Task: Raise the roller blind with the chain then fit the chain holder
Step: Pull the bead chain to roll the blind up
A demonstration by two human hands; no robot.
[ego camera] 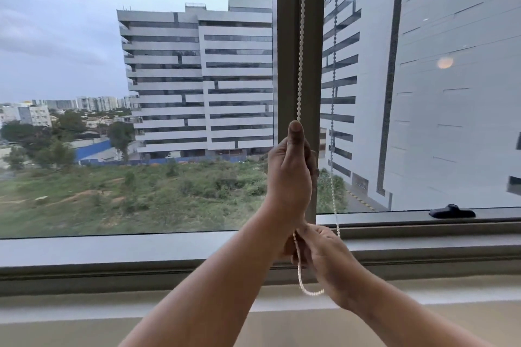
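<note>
Window mullion (287, 65) stands upright right of centre, between a left pane and a right pane. Bead chain (301, 36) hangs in front of the mullion; its second run (335, 36) hangs just right, before the right pane. Left hand (291, 172) is closed on the chain in front of the mullion, above the right hand (324, 253), which grips the chain lower down before the frame's bottom rail (112, 251). The chain's loop end (310, 291) hangs below the right hand. Window handle (452, 211) lies on the right pane's lower rail, well right of both hands. Sill (84, 307) runs beneath the frame.
</note>
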